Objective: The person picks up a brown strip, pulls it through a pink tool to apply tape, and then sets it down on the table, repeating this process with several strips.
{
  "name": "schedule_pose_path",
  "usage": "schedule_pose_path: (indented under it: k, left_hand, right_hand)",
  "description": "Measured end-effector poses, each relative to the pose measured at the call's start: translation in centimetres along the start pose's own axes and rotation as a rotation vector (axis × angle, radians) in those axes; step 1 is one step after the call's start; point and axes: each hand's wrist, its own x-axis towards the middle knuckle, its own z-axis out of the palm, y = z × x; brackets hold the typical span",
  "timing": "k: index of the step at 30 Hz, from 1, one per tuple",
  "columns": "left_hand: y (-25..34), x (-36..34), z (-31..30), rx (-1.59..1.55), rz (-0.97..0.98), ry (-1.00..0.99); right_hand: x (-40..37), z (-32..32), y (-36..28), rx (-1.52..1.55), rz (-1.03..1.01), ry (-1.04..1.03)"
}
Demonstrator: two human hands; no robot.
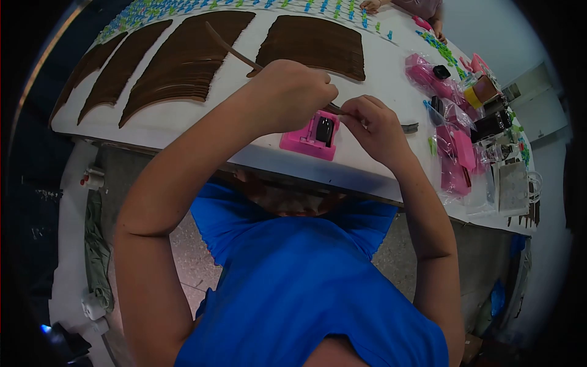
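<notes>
My left hand (pixel 295 95) is closed around a long thin brown strip (pixel 229 50), whose free end sticks out up and to the left. My right hand (pixel 374 125) pinches the strip's other end between thumb and fingers. Just below the gap between both hands, a pink holder (pixel 293 142) with a glossy dark rounded part (pixel 324 130) rests near the table's front edge. Behind my left hand lies a fanned layer of the same brown strips (pixel 312 43).
More brown strip layers (pixel 183 61) lie on the white table (pixel 244 144) to the left. Small blue and green pieces (pixel 293 7) line the back. Pink bagged parts (pixel 455 156) and a black box (pixel 491 125) crowd the right. Another person's hand (pixel 370 6) is at the far side.
</notes>
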Motion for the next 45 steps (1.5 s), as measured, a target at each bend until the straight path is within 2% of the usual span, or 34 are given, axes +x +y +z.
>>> schedule_pose_path:
  k: [5, 7, 13, 17, 19, 22, 26, 29, 32, 41, 45]
  left_hand:
    - [-0.4, 0.2, -0.8, 0.105, 0.029, -0.041]
    - [-0.3, 0.5, -1.3, 0.16, 0.02, -0.119]
    - [-0.5, 0.9, -1.1, 0.207, 0.069, -0.103]
    - [-0.6, 1.0, -1.6, 0.25, 0.121, -0.065]
    - [-0.4, 1.4, -1.9, 0.279, 0.109, -0.177]
    - [-0.4, 1.5, -1.5, 0.272, 0.104, -0.177]
    - [-0.3, 1.6, -1.5, 0.273, 0.092, -0.196]
    - [-0.6, 1.5, -1.2, 0.271, 0.161, -0.091]
    - [-0.3, 1.7, -1.7, 0.286, 0.101, -0.21]
    - [-2.2, -1.7, 2.0, 0.075, 0.047, -0.104]
    - [-1.8, -3.3, 4.9, -0.046, 0.048, 0.053]
  right_hand:
    - [0.2, 0.4, 0.5, 0.046, 0.045, -0.061]
    - [0.4, 0.6, 0.7, 0.051, 0.026, -0.094]
    - [1.0, 1.5, 1.4, 0.08, -0.008, -0.175]
    - [1.2, 2.4, 1.8, 0.094, -0.022, -0.187]
    - [1.4, 2.6, 1.8, 0.113, 0.004, -0.186]
    - [1.5, 3.0, 2.1, 0.048, 0.017, -0.208]
    - [1.3, 3.7, 2.5, 0.112, 0.032, -0.183]
    - [1.3, 3.8, 2.4, 0.107, 0.001, -0.166]
    - [1.3, 4.0, 2.4, 0.11, 0.002, -0.168]
    - [-0.1, 3.1, 3.3, 0.12, 0.011, -0.145]
    - [-1.0, 2.4, 3.8, 0.032, -0.043, -0.165]
